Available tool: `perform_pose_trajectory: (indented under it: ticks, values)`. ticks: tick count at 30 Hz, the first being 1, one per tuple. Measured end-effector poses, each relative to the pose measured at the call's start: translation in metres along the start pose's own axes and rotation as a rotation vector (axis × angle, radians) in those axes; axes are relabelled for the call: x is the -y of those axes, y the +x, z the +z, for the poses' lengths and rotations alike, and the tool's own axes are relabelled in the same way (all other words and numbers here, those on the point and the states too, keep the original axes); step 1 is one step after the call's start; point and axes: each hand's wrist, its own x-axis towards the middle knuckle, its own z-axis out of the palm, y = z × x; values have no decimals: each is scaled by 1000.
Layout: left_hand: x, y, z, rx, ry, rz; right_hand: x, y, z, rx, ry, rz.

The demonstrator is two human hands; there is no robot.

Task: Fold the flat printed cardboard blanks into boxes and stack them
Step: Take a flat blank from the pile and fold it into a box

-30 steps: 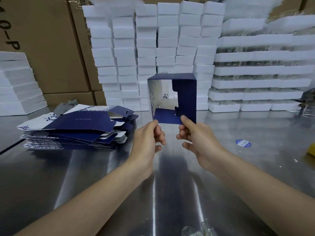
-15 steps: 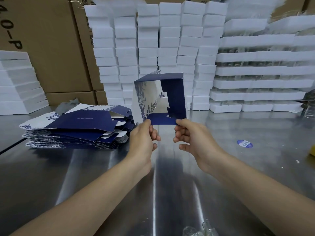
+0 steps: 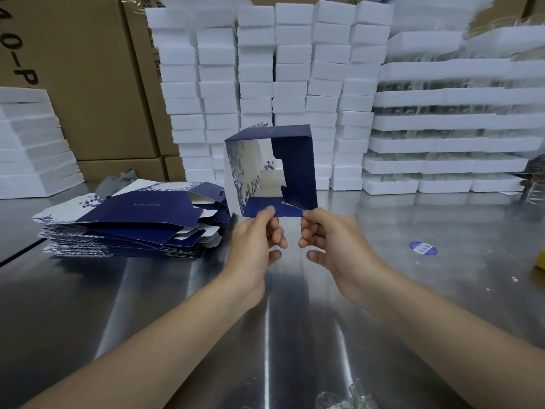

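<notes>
A dark blue and white printed cardboard box point(image 3: 298, 169) is held up above the steel table point(image 3: 147, 290), opened into a square tube with its open end facing me. My left hand point(image 3: 256, 240) pinches its lower edge near the left corner. My right hand point(image 3: 330, 240) pinches the same lower edge near the right corner. A stack of flat printed blanks point(image 3: 126, 222) lies on the table to the left of my hands.
White foam blocks point(image 3: 283, 84) are stacked in tall columns at the back, with white foam trays point(image 3: 442, 143) to the right and more point(image 3: 29, 143) at far left. Brown cartons point(image 3: 88, 69) stand behind. A blue sticker point(image 3: 423, 248) lies at right.
The box has shifted left and turned, so its white floral side now shows more. Both hands moved left with it and keep pinching its lower edge.
</notes>
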Motion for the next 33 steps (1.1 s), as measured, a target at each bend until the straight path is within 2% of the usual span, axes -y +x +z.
perform_pose_trajectory:
  ticks: [12,17,22,24,29,33]
  values:
    - [4,-8,6,124,131,89,-3,-4,2,145,12,4]
    - [2,-7,5,185,132,57,-4,-4,1,155,11,29]
    - [0,-6,2,213,241,64,-7,-2,0,140,3,8]
    - [0,-7,3,206,266,51,-6,0,-1,103,6,2]
    - [0,-2,1,75,160,-1,-2,7,-8,54,-5,33]
    - [-6,3,-2,35,157,-9,-5,12,-11,-50,-62,-21]
